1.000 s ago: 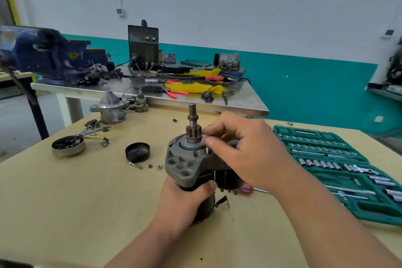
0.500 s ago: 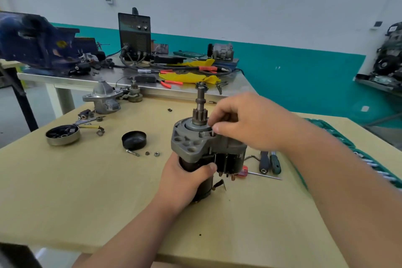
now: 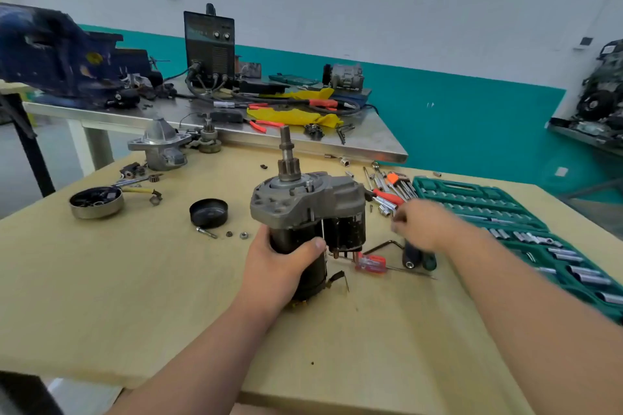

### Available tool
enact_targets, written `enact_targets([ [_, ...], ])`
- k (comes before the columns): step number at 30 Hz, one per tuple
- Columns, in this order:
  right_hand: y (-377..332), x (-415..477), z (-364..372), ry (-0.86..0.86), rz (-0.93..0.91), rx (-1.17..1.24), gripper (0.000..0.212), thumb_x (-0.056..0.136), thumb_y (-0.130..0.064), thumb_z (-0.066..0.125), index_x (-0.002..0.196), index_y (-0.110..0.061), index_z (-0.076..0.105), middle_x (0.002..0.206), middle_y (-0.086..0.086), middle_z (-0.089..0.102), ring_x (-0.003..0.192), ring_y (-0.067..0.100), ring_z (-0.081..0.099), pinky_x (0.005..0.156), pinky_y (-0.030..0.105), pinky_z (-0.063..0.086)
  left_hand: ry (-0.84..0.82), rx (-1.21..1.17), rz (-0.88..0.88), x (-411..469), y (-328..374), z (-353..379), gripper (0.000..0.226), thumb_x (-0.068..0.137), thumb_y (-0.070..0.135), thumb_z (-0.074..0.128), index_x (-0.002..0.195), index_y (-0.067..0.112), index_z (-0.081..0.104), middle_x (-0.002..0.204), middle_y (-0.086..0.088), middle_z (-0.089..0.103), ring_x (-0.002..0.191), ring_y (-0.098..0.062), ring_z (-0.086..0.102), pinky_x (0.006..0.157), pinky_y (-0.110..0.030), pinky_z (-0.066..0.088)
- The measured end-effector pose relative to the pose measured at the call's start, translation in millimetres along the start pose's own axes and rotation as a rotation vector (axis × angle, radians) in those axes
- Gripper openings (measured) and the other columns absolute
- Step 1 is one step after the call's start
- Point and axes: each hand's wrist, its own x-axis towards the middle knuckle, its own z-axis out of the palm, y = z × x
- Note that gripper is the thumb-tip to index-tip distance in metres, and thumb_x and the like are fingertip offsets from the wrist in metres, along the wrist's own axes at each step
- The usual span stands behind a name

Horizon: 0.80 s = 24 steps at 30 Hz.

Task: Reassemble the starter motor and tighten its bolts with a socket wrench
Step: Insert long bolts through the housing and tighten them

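Note:
The starter motor [image 3: 305, 205] stands upright on the wooden table [image 3: 135, 296], its pinion shaft [image 3: 287, 158] pointing up. My left hand [image 3: 281, 261] grips the black motor body from the front. My right hand [image 3: 421, 227] hovers to the right of the motor, blurred, above loose sockets and hex keys [image 3: 394, 190]. Whether its fingers hold anything does not show. An open green socket set case [image 3: 505, 212] lies further right.
A red-handled screwdriver [image 3: 371, 263] and dark tool handles [image 3: 413, 258] lie just right of the motor. To the left sit a black cap [image 3: 208, 212], a bolt and nuts [image 3: 236, 234], a metal end cap [image 3: 96, 202] and a nose housing [image 3: 158, 145]. A cluttered steel table [image 3: 377, 148] stands behind.
My right hand has left the top of the motor by the pinion and swung right toward the loose tools. My left hand keeps its grip on the motor body.

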Motion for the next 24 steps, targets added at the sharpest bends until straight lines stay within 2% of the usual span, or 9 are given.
enact_targets([
  [2,1.5,11.9,24.6,-0.08,-0.036,-0.105,0.033,0.096,-0.03,0.051,0.127,-0.021,0.059,0.122,0.005,0.058,0.107,0.021,0.055,0.091,0.034,0.048,-0.027,-0.013,-0.01,0.2,0.1,-3.5,0.048,0.057,0.038,0.081,0.102,0.027,0.065,0.089,0.008,0.075,0.086,-0.013,0.072,0.073,-0.029,0.058],
  [4,-0.6,20.2,27.8,-0.068,-0.118,-0.114,0.034,0.095,-0.026,0.052,0.128,-0.027,0.059,0.129,0.002,0.056,0.116,0.022,0.052,0.101,0.036,0.044,-0.067,-0.004,0.007,0.1,0.0,-5.5,0.044,0.057,0.04,0.078,0.099,0.031,0.068,0.091,0.008,0.075,0.087,-0.013,0.072,0.075,-0.03,0.058],
  [6,-3.5,26.2,25.3,-0.07,-0.178,-0.133,0.027,0.093,-0.025,0.056,0.119,-0.028,0.064,0.117,-0.002,0.063,0.102,0.016,0.058,0.092,0.03,0.05,-0.1,0.014,0.03,-0.6,1.1,-5.3,0.035,0.06,0.037,0.077,0.094,0.04,0.069,0.091,0.011,0.075,0.085,-0.008,0.071,0.072,-0.024,0.057],
  [11,-8.0,25.9,25.7,-0.06,-0.167,-0.159,0.01,0.093,-0.026,0.054,0.099,-0.021,0.061,0.09,-0.002,0.062,0.078,0.012,0.059,0.069,0.024,0.05,-0.116,0.034,0.044,-1.4,2.0,-4.0,0.04,0.062,0.035,0.076,0.101,0.03,0.067,0.091,0.009,0.075,0.086,-0.01,0.071,0.068,-0.02,0.054],
  [14,-9.0,21.6,14.9,0.123,0.023,0.633,0.012,0.093,-0.013,0.056,0.1,-0.023,0.056,0.077,0.002,0.065,0.058,0.011,0.059,0.05,0.022,0.044,-0.118,0.063,0.08,-2.7,1.9,-3.7,0.037,0.062,0.033,0.076,0.097,0.044,0.068,0.093,0.019,0.073,0.087,0.0,0.069,0.07,-0.016,0.053],
  [16,-17.2,10.6,-1.6,0.099,0.095,1.337,0.024,0.096,-0.006,0.045,0.112,-0.017,0.059,0.068,0.005,0.065,0.05,0.014,0.057,0.046,0.025,0.045,-0.128,0.078,0.106,-5.1,3.6,-3.3,0.038,0.063,0.031,0.076,0.094,0.051,0.067,0.094,0.028,0.07,0.088,0.009,0.065,0.068,-0.006,0.048],
  [18,-29.7,-7.6,-18.8,0.003,-0.003,1.826,0.03,0.098,-0.007,0.035,0.109,-0.01,0.062,0.069,0.004,0.07,0.057,0.014,0.066,0.05,0.024,0.052,-0.148,0.089,0.122,-6.8,4.4,-3.0,0.042,0.064,0.03,0.077,0.101,0.045,0.066,0.098,0.033,0.068,0.091,0.013,0.062,0.068,-0.001,0.045],
  [20,-42.8,-30.3,-37.1,-0.078,-0.174,2.07,0.032,0.096,-0.006,0.033,0.102,-0.01,0.064,0.075,0.004,0.071,0.065,0.013,0.069,0.054,0.022,0.054,-0.171,0.102,0.142,-8.1,5.5,-2.4,0.048,0.064,0.029,0.077,0.108,0.04,0.064,0.101,0.033,0.067,0.095,0.014,0.061,0.07,0.0,0.044],
  [24,-70.4,-73.5,-61.2,-0.174,-0.315,2.158,0.024,0.076,-0.001,0.044,0.09,-0.013,0.06,0.064,0.001,0.056,0.039,0.003,0.044,0.034,0.015,0.037,-0.209,0.131,0.179,-11.0,5.5,-1.3,0.056,0.063,0.031,0.079,0.117,0.033,0.063,0.107,0.031,0.067,0.1,0.013,0.06,0.074,0.0,0.043],
])
